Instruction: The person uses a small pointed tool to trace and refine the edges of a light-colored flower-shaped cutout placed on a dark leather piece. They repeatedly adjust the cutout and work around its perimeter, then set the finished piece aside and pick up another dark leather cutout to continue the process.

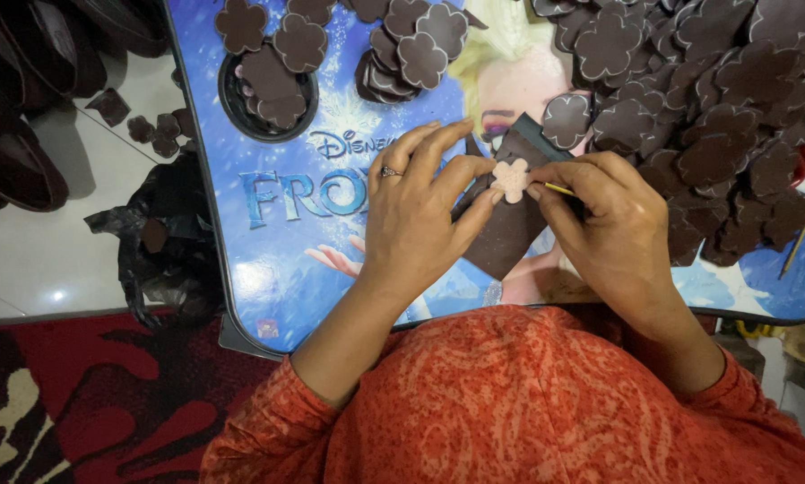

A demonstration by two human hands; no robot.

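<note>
Holding a small pale flower cutout point(511, 178) between the thumb and fingers of our left hand point(418, 215), we kept it over a dark brown square sheet point(508, 235) near the middle of the blue table point(286, 251). Our right hand point(610, 235) was closed around a thin yellow stick point(559, 189), its tip touching the cutout. A big pile of brown flower pieces point(716, 108) lay to the right, and a round black dish point(268, 94) held a few more.
</note>
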